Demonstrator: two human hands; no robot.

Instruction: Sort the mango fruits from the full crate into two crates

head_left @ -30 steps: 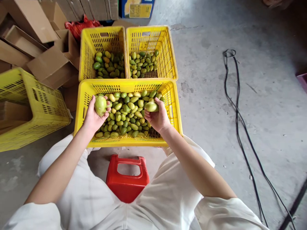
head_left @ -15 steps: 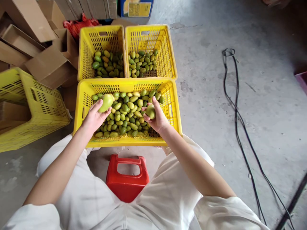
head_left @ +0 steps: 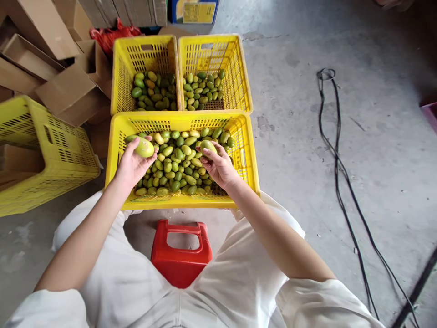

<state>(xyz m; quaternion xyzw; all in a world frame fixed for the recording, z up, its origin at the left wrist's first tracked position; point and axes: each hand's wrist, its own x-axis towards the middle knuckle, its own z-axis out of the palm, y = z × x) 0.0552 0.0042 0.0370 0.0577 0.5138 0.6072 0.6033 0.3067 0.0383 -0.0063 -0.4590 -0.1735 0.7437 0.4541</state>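
Observation:
My left hand (head_left: 132, 165) is closed round a yellow-green mango (head_left: 144, 148) above the left side of the near yellow crate (head_left: 184, 203). A pale mark shows on that fruit's skin. Over the crate's right side, my right hand (head_left: 220, 167) grips a smaller green mango (head_left: 208, 146) between thumb and fingers. Beneath both hands, many loose green and yellowish mangoes (head_left: 175, 166) cover most of the crate's floor. Part of the floor's dark grid shows at the lower right.
Two more yellow crates, a left one (head_left: 118, 73) and a right one (head_left: 241, 77), hold mangoes behind the near crate. Another yellow crate (head_left: 64, 150) and cardboard boxes (head_left: 70, 91) lie at left. A red stool (head_left: 184, 264) stands between my legs. Black cable (head_left: 336, 159) runs across the floor.
Both mangoes have been turned in my hands. The left one now lies more sideways and shows a pale mark; my right hand has rolled over, its back now facing up more.

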